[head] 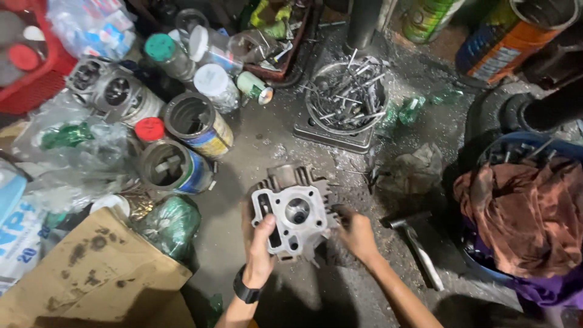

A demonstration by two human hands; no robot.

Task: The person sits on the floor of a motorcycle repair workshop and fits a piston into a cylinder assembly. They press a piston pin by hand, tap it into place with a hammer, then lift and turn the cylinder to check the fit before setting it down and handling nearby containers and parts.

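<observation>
A grey metal engine cylinder head [296, 209] with cooling fins and a round central bore rests on the dirty concrete floor [273, 140]. My left hand [260, 250], with a black watch at the wrist, grips its left side, thumb on the flat face. My right hand [358, 234] holds its right side, fingers curled against the fins. Just right of my right hand lies a hammer [416, 243] with a metal handle.
A round metal part full of valves and bolts [346, 100] sits beyond. Open tin cans [197, 121] [173, 167], plastic jars, bags and another cylinder head [103, 91] crowd the left. Cardboard [91, 273] lies near left. A blue tub with a brown rag [528, 212] stands right.
</observation>
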